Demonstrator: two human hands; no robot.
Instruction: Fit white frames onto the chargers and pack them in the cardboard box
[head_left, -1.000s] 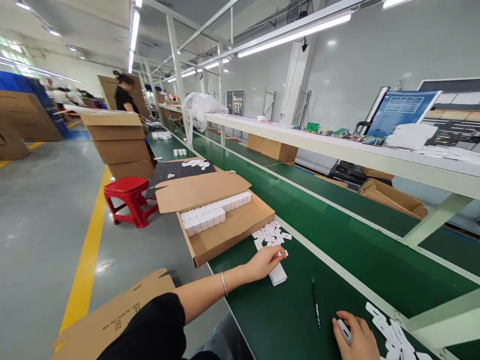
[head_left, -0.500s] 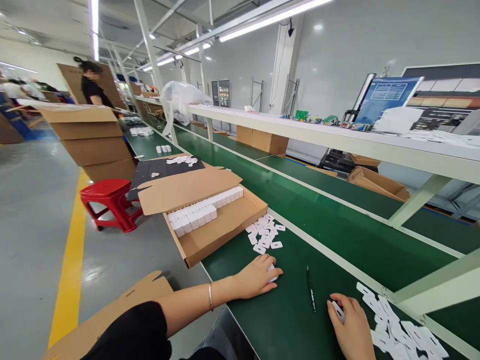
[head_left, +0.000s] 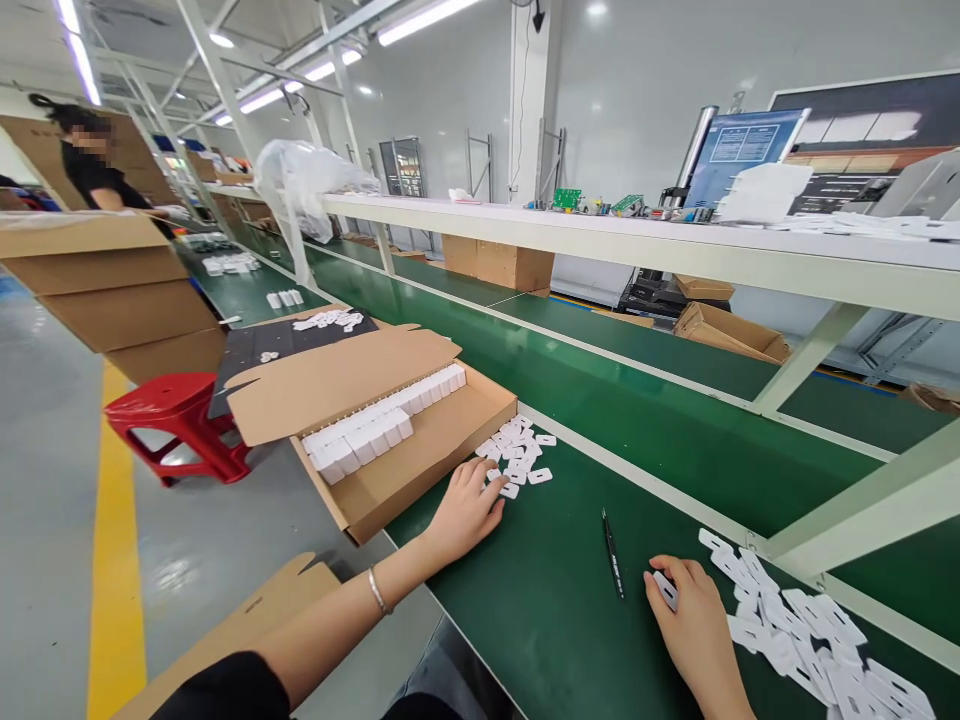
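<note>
My left hand is stretched over the near edge of a pile of small white slotted plates, fingers apart and fingertips touching the plates. No held piece shows beneath it, though the palm side is hidden. On the green tabletop to the right, my right hand grips a small white slotted piece between thumb and fingers. Beside that hand spreads a bigger heap of flat white slotted pieces. Black tweezers lie between the two hands.
An open cardboard box with rows of white blocks stands left of the plates. A white shelf on posts runs above the green conveyor. Left are a red stool, large cartons and a person.
My left hand has moved left and away from me, from bare tabletop to the plate pile; the white piece under it no longer shows. My right hand keeps its piece. The view has turned right.
</note>
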